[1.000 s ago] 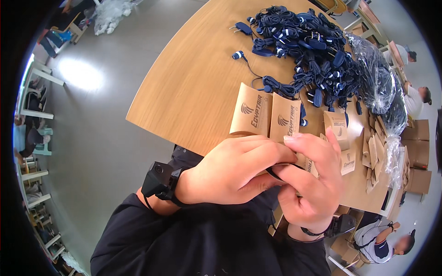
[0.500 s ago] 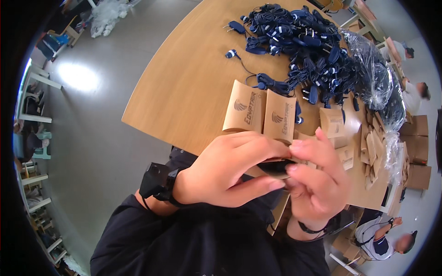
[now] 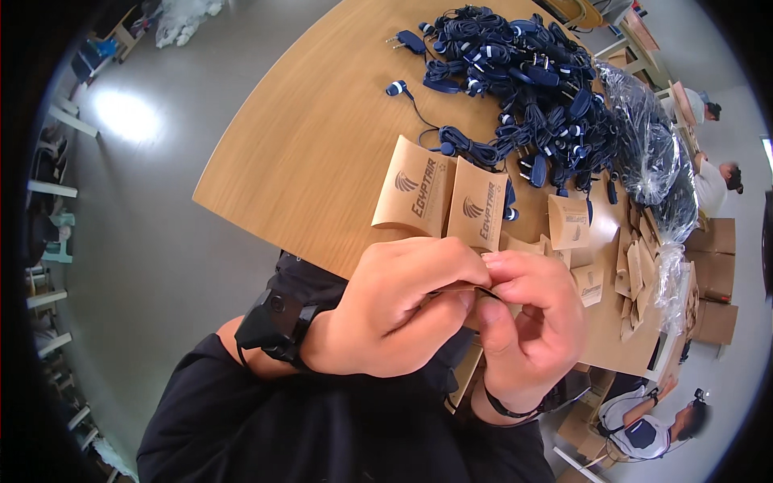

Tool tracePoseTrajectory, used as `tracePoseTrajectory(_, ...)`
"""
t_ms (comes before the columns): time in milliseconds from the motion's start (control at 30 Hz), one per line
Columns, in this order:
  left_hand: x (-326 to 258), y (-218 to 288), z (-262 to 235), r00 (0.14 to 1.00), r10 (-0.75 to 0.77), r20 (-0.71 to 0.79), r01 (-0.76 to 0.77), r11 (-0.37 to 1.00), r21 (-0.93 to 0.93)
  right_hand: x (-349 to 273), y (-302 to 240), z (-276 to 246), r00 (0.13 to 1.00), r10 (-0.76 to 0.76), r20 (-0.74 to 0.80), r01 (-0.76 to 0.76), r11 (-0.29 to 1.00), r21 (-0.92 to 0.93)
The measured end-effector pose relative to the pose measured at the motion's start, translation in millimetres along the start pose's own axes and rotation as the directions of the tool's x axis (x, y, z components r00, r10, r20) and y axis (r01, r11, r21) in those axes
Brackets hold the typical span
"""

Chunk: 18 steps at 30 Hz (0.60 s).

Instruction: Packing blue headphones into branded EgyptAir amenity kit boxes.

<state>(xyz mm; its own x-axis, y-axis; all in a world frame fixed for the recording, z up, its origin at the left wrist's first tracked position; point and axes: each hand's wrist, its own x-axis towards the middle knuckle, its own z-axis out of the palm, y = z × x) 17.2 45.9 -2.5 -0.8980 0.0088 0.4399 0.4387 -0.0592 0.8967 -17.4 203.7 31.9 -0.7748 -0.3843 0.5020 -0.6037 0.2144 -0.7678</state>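
A brown cardboard pillow box (image 3: 457, 288) is pinched between my two hands in front of the table edge, its end turned toward me and most of it hidden by fingers. My left hand (image 3: 394, 310) wraps its left side, thumb along the near edge. My right hand (image 3: 531, 322) grips the right corner between thumb and fingers, where a small dark gap shows. Just beyond, two closed pillow boxes with dark printing, a left one (image 3: 415, 187) and a right one (image 3: 477, 205), lie side by side on the table.
A large heap of navy earphones with bundled cords (image 3: 523, 80) covers the far table (image 3: 298, 137). Clear plastic bags (image 3: 644, 137) lie along the right. More brown boxes (image 3: 568, 221) and flat cardboard pieces (image 3: 636, 266) sit right of my hands. Co-workers (image 3: 648, 423) are at the right.
My fingers have closed in on the box end; the wide dark opening seen before has narrowed to a small gap. The whole view has shifted slightly, moving the table left.
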Motion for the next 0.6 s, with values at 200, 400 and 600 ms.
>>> tracePoseTrajectory(200, 3, 5, 1, 1.000, -0.027, -0.010, 0.027, 0.999, 0.039, 4, -4, 2, 0.998, 0.052, -0.036, -0.052, 0.999, 0.008)
tracePoseTrajectory(400, -5, -4, 18, 0.979, -0.099, -0.180, 0.059, 0.975, -0.216, 3, -5, 6, 0.997, 0.046, -0.069, -0.048, 0.999, -0.018)
tracePoseTrajectory(600, -10, -12, 21, 0.963, 0.065, -0.260, -0.066, 0.998, 0.005, 6, 6, -4, 0.998, -0.056, -0.016, 0.055, 0.997, -0.057)
